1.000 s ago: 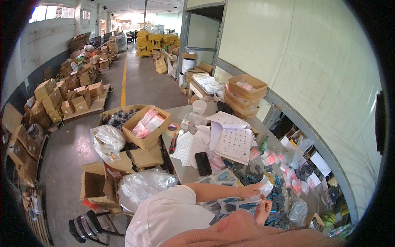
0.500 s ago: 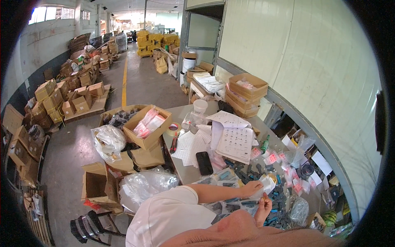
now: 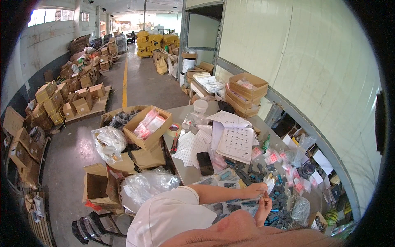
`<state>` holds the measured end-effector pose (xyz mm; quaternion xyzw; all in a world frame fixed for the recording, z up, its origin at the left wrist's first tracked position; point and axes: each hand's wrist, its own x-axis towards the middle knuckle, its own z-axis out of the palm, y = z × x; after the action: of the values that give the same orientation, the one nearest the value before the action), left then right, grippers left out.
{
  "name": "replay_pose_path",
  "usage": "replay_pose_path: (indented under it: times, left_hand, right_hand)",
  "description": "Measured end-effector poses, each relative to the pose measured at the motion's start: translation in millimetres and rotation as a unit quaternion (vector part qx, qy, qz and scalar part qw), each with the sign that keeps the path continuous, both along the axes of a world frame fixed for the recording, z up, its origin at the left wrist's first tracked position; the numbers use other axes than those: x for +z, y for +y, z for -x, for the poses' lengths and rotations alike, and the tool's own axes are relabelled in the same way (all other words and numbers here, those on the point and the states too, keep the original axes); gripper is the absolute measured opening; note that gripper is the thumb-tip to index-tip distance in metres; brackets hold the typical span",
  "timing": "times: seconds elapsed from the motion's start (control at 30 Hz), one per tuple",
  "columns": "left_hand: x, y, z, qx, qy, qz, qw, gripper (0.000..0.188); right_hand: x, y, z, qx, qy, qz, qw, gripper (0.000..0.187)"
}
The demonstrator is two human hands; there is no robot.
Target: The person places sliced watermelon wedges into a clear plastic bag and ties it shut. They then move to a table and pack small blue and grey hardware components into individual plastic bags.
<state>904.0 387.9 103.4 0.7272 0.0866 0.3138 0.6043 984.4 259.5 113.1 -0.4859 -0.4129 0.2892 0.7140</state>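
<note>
My left hand (image 3: 254, 190) reaches in over the table with its fingers closed at the tips. Right against it, my right hand (image 3: 263, 209) is curled, thumb and fingers pinched together. The fingertips of both hands meet; whatever is between them is too small to make out. Just beyond them shows a whitish plastic bag (image 3: 270, 183), partly covered by the left fingers. Around the hands lie many small black and blue plastic parts (image 3: 279, 203). Flat clear bags with dark parts inside (image 3: 227, 184) lie beside and under my left forearm.
Printed sheets (image 3: 234, 144), a black phone (image 3: 204, 163), a red-black cutter (image 3: 174, 144) and a tape roll (image 3: 174, 129) lie on the table. Small red-and-white packets (image 3: 295, 181) are at right. Cartons (image 3: 154, 142) stand left, beside crumpled clear plastic (image 3: 150, 184). A pale wall panel (image 3: 325, 61) bounds the right.
My left hand has shifted slightly right, so its fingertips now meet the right hand's. The whitish bag beyond them has moved a little and shows less. The right hand stays nearly in place.
</note>
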Motion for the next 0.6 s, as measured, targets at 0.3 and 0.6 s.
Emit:
replay_pose_path:
  times: [0.3, 0.6]
  left_hand:
    - [-8, 17, -1, -0.006, 0.142, -0.185, 0.972, 0.032]
    - [-4, 12, -3, -0.030, 0.063, -0.245, 0.967, 0.040]
  right_hand:
    - [0, 3, -21, -0.053, -0.053, 0.045, 0.996, 0.021]
    - [7, 11, -32, -0.040, -0.217, 0.128, 0.967, 0.028]
